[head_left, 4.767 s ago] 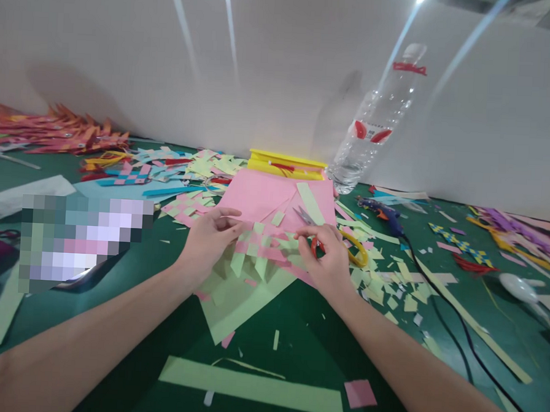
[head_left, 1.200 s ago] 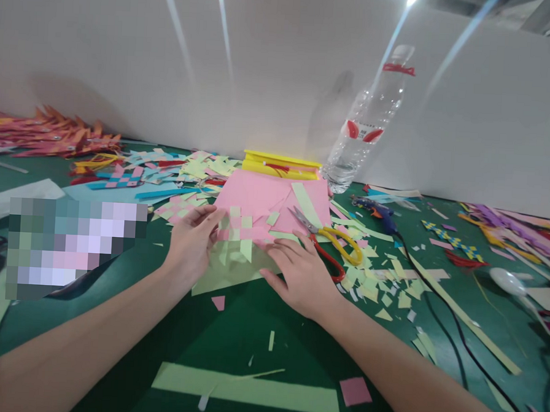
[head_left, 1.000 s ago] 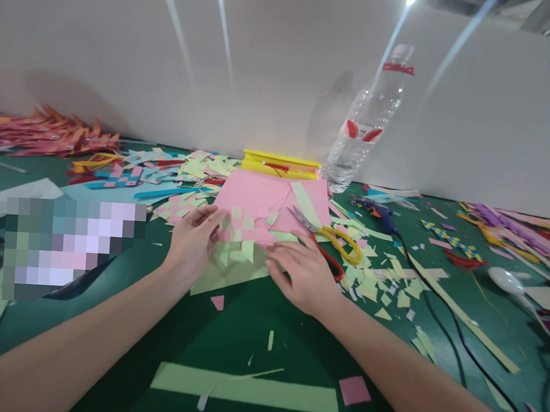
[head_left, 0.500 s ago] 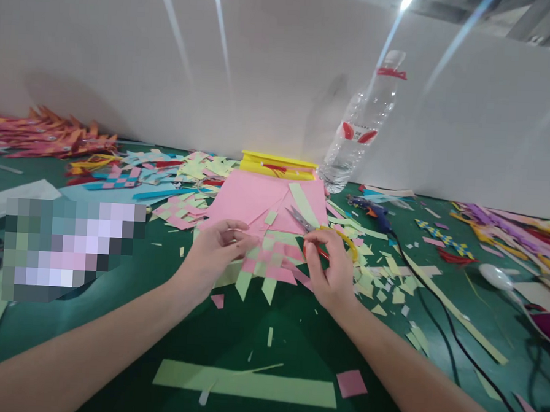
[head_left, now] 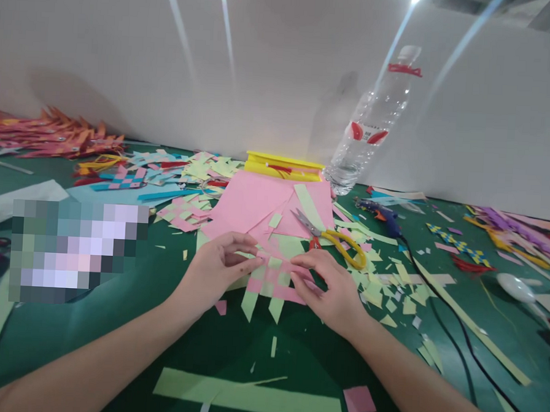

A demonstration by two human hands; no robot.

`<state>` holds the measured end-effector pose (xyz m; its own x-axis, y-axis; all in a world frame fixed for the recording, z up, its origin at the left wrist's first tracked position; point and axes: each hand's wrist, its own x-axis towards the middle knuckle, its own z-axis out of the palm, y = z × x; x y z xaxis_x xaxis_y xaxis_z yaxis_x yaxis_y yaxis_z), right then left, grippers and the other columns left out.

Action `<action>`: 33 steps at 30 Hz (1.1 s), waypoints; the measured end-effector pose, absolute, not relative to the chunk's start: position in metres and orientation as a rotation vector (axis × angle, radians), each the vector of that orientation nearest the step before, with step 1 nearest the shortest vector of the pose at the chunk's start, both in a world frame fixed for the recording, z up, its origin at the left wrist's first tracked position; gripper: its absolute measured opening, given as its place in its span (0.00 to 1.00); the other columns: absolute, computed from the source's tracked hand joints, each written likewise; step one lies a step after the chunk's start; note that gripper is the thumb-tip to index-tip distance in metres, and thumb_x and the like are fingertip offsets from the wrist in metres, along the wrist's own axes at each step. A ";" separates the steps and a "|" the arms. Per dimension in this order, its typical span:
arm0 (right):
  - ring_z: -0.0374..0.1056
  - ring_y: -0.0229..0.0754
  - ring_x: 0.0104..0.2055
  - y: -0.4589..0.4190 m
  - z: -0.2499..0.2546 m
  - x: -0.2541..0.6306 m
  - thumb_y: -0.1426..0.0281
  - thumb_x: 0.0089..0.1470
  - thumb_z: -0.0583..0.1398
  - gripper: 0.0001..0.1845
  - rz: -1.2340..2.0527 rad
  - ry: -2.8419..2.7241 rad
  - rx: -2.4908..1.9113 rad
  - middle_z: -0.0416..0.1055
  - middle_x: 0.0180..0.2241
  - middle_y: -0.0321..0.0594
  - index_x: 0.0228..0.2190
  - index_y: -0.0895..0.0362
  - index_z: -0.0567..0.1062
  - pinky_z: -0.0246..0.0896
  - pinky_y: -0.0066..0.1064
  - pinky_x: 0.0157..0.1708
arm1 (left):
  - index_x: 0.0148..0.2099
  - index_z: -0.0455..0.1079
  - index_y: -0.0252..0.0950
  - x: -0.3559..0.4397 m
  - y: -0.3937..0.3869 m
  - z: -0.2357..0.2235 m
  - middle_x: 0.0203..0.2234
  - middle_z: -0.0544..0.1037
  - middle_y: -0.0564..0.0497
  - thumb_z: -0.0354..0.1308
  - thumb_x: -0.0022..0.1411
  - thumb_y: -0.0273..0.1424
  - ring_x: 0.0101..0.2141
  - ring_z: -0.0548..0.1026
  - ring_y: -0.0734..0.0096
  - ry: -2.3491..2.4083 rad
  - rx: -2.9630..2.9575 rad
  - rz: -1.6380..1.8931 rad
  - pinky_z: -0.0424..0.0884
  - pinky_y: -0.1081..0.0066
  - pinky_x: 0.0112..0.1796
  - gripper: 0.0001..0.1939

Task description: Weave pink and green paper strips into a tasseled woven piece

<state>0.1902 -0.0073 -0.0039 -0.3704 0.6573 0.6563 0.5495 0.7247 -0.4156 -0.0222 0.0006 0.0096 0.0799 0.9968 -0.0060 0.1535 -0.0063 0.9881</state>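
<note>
Your left hand [head_left: 219, 263] pinches the woven paper [head_left: 268, 285] by its left edge; your right hand [head_left: 336, 290] pinches a pink strip [head_left: 301, 272] opposite; the piece lies between, touching both, strip running crosswise, green tails [head_left: 250, 306] toward you.

Hands [head_left: 223, 265] pinching woven paper [head_left: 269, 281], scissors [head_left: 320, 232] nearby

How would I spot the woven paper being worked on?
On the green table, find the pink sheet. Just nearer, between left hand and right hand, is the pink-and-green woven paper with two green tails; the similar weave farther left lies unheld.
</note>
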 end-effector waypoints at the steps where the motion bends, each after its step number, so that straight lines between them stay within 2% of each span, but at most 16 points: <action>1: 0.71 0.41 0.34 -0.007 -0.004 0.190 0.73 0.57 0.57 0.05 0.135 -2.065 -0.910 0.75 0.30 0.38 0.37 0.53 0.71 0.67 0.35 0.37 | 0.38 0.70 0.37 -0.022 0.000 0.009 0.32 0.79 0.51 0.68 0.47 0.40 0.29 0.78 0.68 1.270 1.377 1.056 0.75 0.72 0.28 0.18; 4: 0.72 0.42 0.34 -0.005 -0.006 0.190 0.73 0.57 0.57 0.06 0.086 -2.078 -0.915 0.76 0.31 0.39 0.38 0.53 0.71 0.68 0.38 0.40 | 0.38 0.70 0.37 -0.023 0.001 0.004 0.32 0.78 0.51 0.67 0.48 0.41 0.29 0.78 0.68 1.270 1.448 1.013 0.74 0.72 0.28 0.18; 7: 0.72 0.42 0.34 -0.003 -0.008 0.191 0.73 0.57 0.56 0.06 0.082 -2.094 -0.948 0.76 0.31 0.39 0.37 0.53 0.71 0.68 0.39 0.42 | 0.39 0.70 0.37 -0.027 0.007 0.001 0.31 0.78 0.50 0.65 0.49 0.43 0.32 0.79 0.65 1.227 1.552 0.997 0.76 0.68 0.34 0.19; 9: 0.72 0.43 0.35 -0.003 -0.009 0.192 0.72 0.57 0.56 0.06 0.114 -2.119 -0.985 0.76 0.32 0.40 0.37 0.54 0.72 0.68 0.39 0.40 | 0.41 0.69 0.37 -0.035 0.015 0.002 0.34 0.79 0.48 0.60 0.54 0.44 0.35 0.78 0.62 1.264 1.713 0.999 0.75 0.64 0.38 0.18; 12: 0.71 0.45 0.40 -0.003 -0.010 0.192 0.71 0.58 0.57 0.07 0.139 -2.171 -1.029 0.76 0.36 0.43 0.40 0.56 0.72 0.67 0.41 0.42 | 0.43 0.70 0.38 -0.058 0.034 0.006 0.43 0.78 0.45 0.51 0.61 0.43 0.42 0.76 0.56 1.585 2.185 0.960 0.72 0.59 0.43 0.17; 14: 0.69 0.47 0.44 -0.004 -0.010 0.192 0.70 0.59 0.56 0.09 0.143 -2.196 -1.056 0.75 0.39 0.46 0.42 0.57 0.71 0.66 0.43 0.44 | 0.46 0.69 0.35 -0.077 0.047 0.008 0.46 0.75 0.41 0.47 0.62 0.38 0.49 0.71 0.51 1.864 2.402 0.901 0.68 0.57 0.48 0.17; 17: 0.68 0.48 0.45 -0.005 -0.010 0.192 0.69 0.60 0.55 0.10 0.166 -2.212 -1.090 0.74 0.41 0.47 0.43 0.57 0.71 0.66 0.43 0.45 | 0.56 0.62 0.27 -0.100 0.059 0.005 0.49 0.72 0.33 0.47 0.63 0.39 0.53 0.68 0.45 2.273 2.373 0.642 0.64 0.54 0.50 0.25; 20: 0.68 0.47 0.45 -0.005 -0.009 0.192 0.69 0.60 0.55 0.10 0.191 -2.229 -1.086 0.74 0.40 0.46 0.43 0.57 0.70 0.66 0.43 0.45 | 0.57 0.59 0.27 -0.110 0.063 -0.002 0.52 0.70 0.32 0.47 0.64 0.41 0.55 0.65 0.45 2.387 2.318 0.517 0.60 0.52 0.53 0.26; 25: 0.69 0.46 0.44 -0.006 -0.006 0.190 0.72 0.59 0.54 0.09 0.217 -2.260 -1.044 0.74 0.39 0.44 0.42 0.55 0.70 0.68 0.42 0.43 | 0.48 0.66 0.31 -0.110 0.065 -0.011 0.43 0.76 0.35 0.47 0.64 0.41 0.46 0.73 0.46 2.308 2.347 0.463 0.64 0.52 0.48 0.20; 29: 0.69 0.46 0.43 -0.005 -0.006 0.190 0.73 0.59 0.54 0.09 0.195 -2.240 -1.011 0.74 0.38 0.44 0.41 0.55 0.70 0.68 0.42 0.43 | 0.46 0.67 0.33 -0.112 0.066 -0.010 0.41 0.77 0.37 0.47 0.63 0.41 0.42 0.75 0.47 2.267 2.373 0.539 0.67 0.58 0.40 0.19; 33: 0.69 0.45 0.42 -0.004 -0.007 0.191 0.73 0.59 0.54 0.09 0.212 -2.245 -1.001 0.74 0.38 0.44 0.41 0.55 0.70 0.68 0.42 0.42 | 0.38 0.72 0.37 -0.114 0.066 -0.006 0.30 0.79 0.43 0.47 0.63 0.42 0.31 0.76 0.54 2.243 2.377 0.621 0.67 0.62 0.33 0.17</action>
